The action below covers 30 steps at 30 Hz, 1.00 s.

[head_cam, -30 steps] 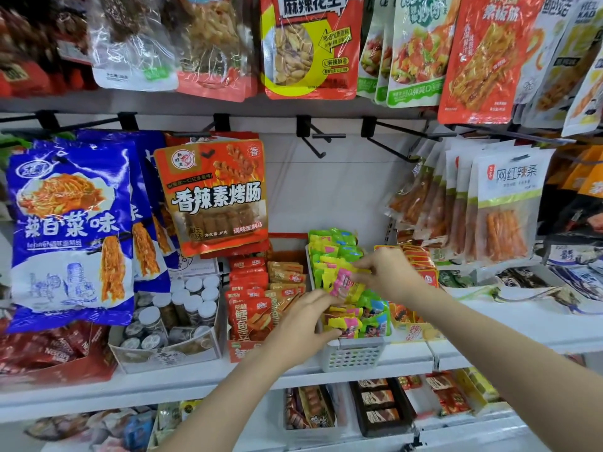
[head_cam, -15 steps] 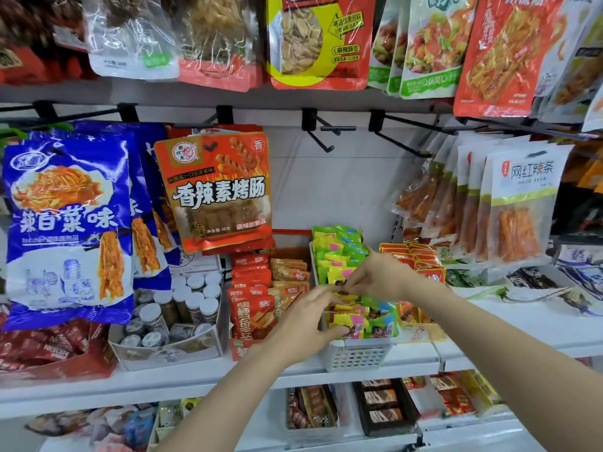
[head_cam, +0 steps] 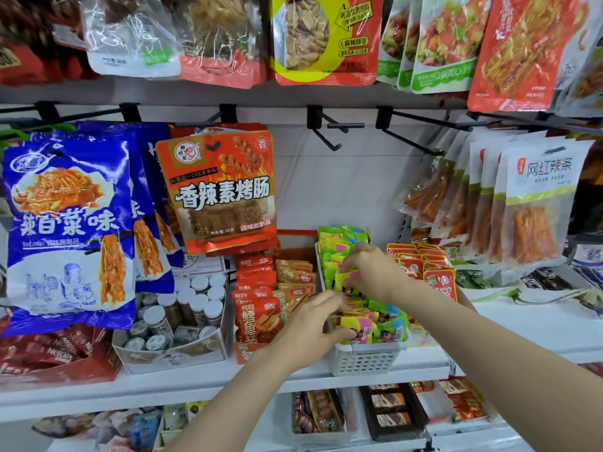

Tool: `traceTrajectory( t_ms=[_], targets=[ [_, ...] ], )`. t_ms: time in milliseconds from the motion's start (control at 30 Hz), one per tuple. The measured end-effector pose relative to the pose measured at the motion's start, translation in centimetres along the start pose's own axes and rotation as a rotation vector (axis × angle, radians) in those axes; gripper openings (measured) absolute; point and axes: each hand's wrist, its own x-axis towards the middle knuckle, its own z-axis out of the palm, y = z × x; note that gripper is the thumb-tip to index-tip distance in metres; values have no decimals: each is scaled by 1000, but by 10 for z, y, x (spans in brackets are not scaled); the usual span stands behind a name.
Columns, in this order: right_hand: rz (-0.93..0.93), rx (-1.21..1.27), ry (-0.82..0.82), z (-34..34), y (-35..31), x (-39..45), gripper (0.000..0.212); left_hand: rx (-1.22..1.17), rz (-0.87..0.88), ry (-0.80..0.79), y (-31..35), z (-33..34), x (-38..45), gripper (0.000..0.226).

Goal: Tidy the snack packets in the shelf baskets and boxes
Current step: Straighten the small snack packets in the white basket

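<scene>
A white slotted basket on the shelf holds several small yellow, green and pink snack packets. My right hand is over the middle of the basket, its fingers pinched on a yellow and pink packet. My left hand rests at the basket's front left corner with its fingers curled onto the front packets. Left of the basket stands a red box of red and orange packets.
A box of white-capped jars sits further left. Red packets stand in a row right of the basket. Large bags hang on black hooks above. A lower shelf carries more trays.
My right hand has moved back a little over the basket, still pinching a packet. My left hand has slid right, onto the front packets. The camera has tipped down slightly.
</scene>
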Motion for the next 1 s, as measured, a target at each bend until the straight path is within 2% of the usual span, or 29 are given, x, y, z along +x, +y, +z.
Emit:
traceTrajectory(
  t_ms=[133,233,300,500,600,667,733,800,900,1000],
  targets=[
    [-99,-16,4,-9,5,-1,19,-31,-12,-8,0,1,1,35],
    [-144,164,41,-36,15,-8,10,-40,-13,-7,0,1,1,35],
    [-158,189,92,-61,23,-13,8,-50,-6,-5,0,0,0,34],
    [-161,332,393,-124,47,-38,8,-95,-43,-40,9,2,-1,37],
    [-58,472,468,-131,52,-47,5,-316,-238,-21,25,0,6,49],
    [43,586,492,-133,53,-51,20,-604,-383,32,38,-4,14,47],
    [127,712,512,-135,53,-56,26,-746,-469,119,45,-9,21,40],
    [161,819,507,-138,51,-59,21,-767,-489,168,53,-17,23,44],
    [171,939,480,-144,41,-63,17,-780,-422,161,62,-24,21,52],
    [162,1037,467,-151,32,-65,19,-928,-395,119,71,-27,14,44]
  ],
)
